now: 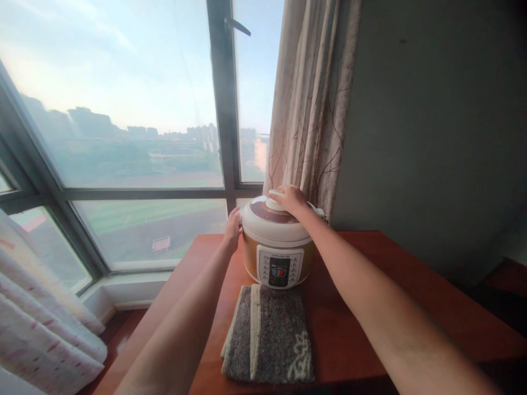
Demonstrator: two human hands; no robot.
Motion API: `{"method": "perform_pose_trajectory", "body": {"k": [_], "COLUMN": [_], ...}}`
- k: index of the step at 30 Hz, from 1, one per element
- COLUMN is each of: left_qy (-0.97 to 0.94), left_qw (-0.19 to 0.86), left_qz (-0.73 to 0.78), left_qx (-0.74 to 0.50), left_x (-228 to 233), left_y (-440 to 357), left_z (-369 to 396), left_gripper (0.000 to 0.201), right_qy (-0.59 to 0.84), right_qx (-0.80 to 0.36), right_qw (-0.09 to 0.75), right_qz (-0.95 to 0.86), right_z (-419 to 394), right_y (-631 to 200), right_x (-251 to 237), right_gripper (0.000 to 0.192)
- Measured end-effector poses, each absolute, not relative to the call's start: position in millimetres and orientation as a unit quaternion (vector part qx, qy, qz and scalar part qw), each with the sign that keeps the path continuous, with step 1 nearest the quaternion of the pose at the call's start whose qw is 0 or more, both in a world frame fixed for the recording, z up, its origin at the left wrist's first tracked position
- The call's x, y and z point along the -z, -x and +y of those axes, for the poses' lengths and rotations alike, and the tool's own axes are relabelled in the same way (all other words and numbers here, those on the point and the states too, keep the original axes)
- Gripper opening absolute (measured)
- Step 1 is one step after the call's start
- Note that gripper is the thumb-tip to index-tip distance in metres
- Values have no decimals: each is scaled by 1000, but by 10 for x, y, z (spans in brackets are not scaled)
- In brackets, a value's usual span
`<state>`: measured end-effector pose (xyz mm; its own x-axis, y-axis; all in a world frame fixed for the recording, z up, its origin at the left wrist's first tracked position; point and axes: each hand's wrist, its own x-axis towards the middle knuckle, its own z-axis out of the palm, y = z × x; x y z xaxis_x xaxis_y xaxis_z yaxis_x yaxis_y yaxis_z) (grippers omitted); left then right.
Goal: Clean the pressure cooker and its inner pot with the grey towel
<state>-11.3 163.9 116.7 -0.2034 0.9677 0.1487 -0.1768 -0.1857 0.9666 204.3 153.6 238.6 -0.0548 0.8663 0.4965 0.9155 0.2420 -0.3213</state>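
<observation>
A cream and orange electric pressure cooker [276, 249] stands on a red-brown wooden table [411, 296], its control panel facing me. My right hand [290, 199] is closed over the handle on top of its lid. My left hand [233, 226] presses against the cooker's left side, fingers curled around it. In front of the cooker lies a folded grey mat [269, 334] with a cream stripe and pattern.
A large window [123, 109] with a dark frame fills the left and back. A patterned curtain [313, 99] hangs just behind the cooker, beside a grey wall [432, 120]. Another curtain [37, 312] is at the lower left, off the table's left edge.
</observation>
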Motion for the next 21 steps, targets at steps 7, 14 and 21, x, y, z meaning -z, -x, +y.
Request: {"method": "perform_pose_trajectory", "body": {"k": [7,14,21], "left_qy": [-449,-465,-454], "left_qw": [445,433,476], "left_qz": [457,484,524], "left_qx": [-626,-602,-541], "left_x": [-1178,-1266,-1376], "left_y": [132,276,418], "left_z": [1648,1670,1744], "left_gripper": [50,44,24], "right_qy": [594,626,726], "right_qx": [39,12,-106], "right_qw": [319,379,418], "right_qz": [-737,-681,-536], "right_z": [1565,1366,1191], "right_y": [-2067,-2507,-3400], "right_x": [-2368,-2401,-2008], "right_gripper": [51,40,41]}}
